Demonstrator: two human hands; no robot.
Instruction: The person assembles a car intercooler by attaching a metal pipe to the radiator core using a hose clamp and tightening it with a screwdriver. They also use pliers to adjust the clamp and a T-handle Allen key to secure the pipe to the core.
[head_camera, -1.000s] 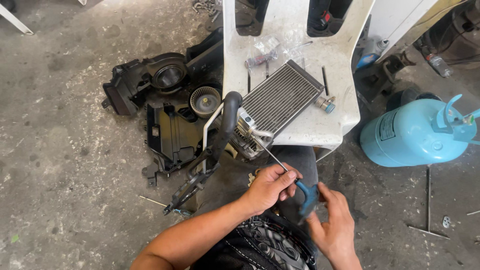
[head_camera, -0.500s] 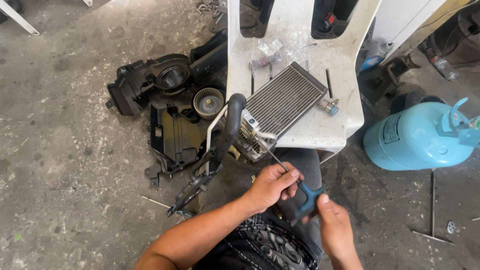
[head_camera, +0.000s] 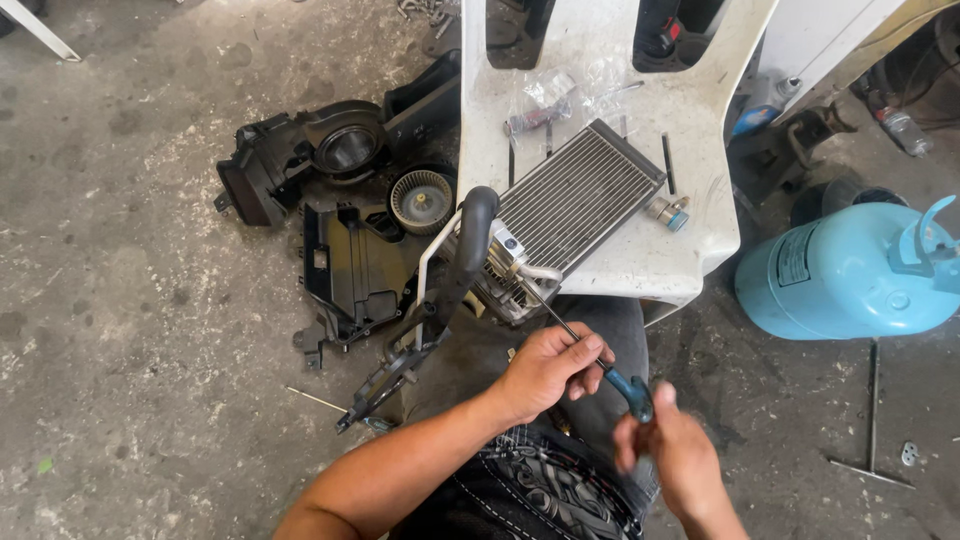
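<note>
A stained, grey concrete floor (head_camera: 130, 300) of a workshop fills the view, with a white plastic chair (head_camera: 690, 100) serving as the stand for the work. The left hand (head_camera: 545, 368) has its fingers (head_camera: 580, 352) curled around the thin metal shaft of a screwdriver (head_camera: 590, 352), steadying it, while the right hand (head_camera: 672, 450), blurred, seems to close on the blue handle's end, though its grip cannot be told for sure. The screwdriver tip meets the fitting end of a finned silver heat-exchanger core (head_camera: 575, 200), which lies slantwise on the chair seat, its lower end overhanging the seat's near edge above the person's knees. Judging from this, the step in hand looks like working a fastener or clamp at that end; it calls for keeping the tip seated and the shaft in line as it turns. A thick black hose (head_camera: 468, 250) and a thin white pipe curve down from the same end, close beside the tip, and could crowd it. On the seat's far edge lie a clear plastic bag of small parts (head_camera: 560, 95) and, at its right edge, a small metal valve (head_camera: 668, 210). On the floor to the left sit black plastic housing pieces (head_camera: 350, 260) and a round blower wheel (head_camera: 420, 198); to the right lies a light blue gas cylinder (head_camera: 850, 270).
</note>
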